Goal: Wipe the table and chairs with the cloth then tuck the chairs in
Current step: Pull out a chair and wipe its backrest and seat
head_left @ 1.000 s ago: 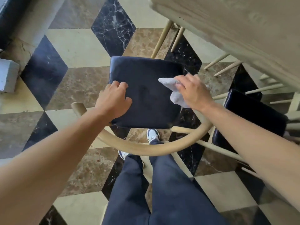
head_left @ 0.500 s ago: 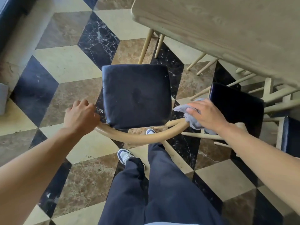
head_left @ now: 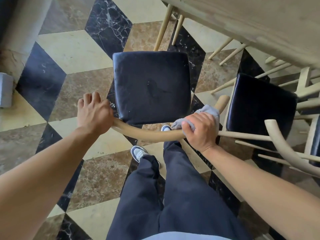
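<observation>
A chair with a dark padded seat (head_left: 152, 85) and a curved pale wooden back rail (head_left: 149, 133) stands in front of me, pulled out from the wooden table (head_left: 259, 23) at the upper right. My left hand (head_left: 92, 116) grips the left end of the rail. My right hand (head_left: 200, 130) holds a grey cloth (head_left: 210, 110) wrapped round the right part of the rail. The rail's right tip sticks out beyond the cloth.
A second dark-seated chair (head_left: 258, 108) stands to the right, partly under the table, its curved back rail (head_left: 284, 146) close to my right forearm. More chair legs show under the table. My legs and shoes are below the rail. A grey block (head_left: 5, 90) sits at the left wall.
My left hand left the seat and took the rail's left end. My right hand carried the cloth off the seat to the right part of the rail and closed round it.
</observation>
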The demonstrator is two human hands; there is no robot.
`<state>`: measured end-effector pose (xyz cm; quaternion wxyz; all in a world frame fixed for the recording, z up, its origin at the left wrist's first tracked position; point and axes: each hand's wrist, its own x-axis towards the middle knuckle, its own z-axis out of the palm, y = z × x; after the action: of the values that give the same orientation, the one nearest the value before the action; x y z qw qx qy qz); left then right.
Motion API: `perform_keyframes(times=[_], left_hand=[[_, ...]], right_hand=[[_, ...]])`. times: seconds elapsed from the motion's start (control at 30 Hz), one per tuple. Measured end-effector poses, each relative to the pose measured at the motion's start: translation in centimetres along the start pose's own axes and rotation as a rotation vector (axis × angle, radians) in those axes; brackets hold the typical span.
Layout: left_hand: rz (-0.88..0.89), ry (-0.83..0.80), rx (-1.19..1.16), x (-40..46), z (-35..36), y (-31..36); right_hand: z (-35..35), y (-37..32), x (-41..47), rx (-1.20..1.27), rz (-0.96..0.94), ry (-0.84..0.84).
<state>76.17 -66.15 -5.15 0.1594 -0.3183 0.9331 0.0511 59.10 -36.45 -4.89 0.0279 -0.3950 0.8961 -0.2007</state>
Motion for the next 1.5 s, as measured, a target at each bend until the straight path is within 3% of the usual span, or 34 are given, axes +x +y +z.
perform_keyframes(times=[0.23,0.37,0.6,0.83,1.0,1.2,1.4,1.5], left_hand=[[0.014,-0.026,0.029,0.2,0.2,0.0],[0.018,-0.031,0.016,0.2,0.3,-0.3],[0.001,-0.028,0.013,0.2,0.7,-0.1],[-0.021,0.015,0.051,-0.2,0.7,0.0],[-0.031,-0.002,0.069,0.0,0.2,0.5],[-0.032,0.013,0.038,0.0,0.0,0.4],[-0.037,0.039,-0.042,0.0,0.6,-0.1],[-0.025,0.031,-0.047,0.4,1.2,-0.4]], right_hand=[[0.7,-2.7,-0.6,0.001,-0.052,-0.058],[-0.8,1.2,1.1,0.037,-0.167,-0.128],[-2.4,11.1,5.8,-0.077,-0.177,-0.205],[-1.2,10.1,4.1,-0.092,-0.075,-0.002],[-0.9,6.1,1.9,-0.110,-0.002,-0.062],[1.4,-4.5,-1.0,-0.072,0.084,-0.048],[5.1,-16.7,0.4,-0.091,0.068,-0.197],[6.4,-19.5,1.8,-0.048,0.024,-0.315]])
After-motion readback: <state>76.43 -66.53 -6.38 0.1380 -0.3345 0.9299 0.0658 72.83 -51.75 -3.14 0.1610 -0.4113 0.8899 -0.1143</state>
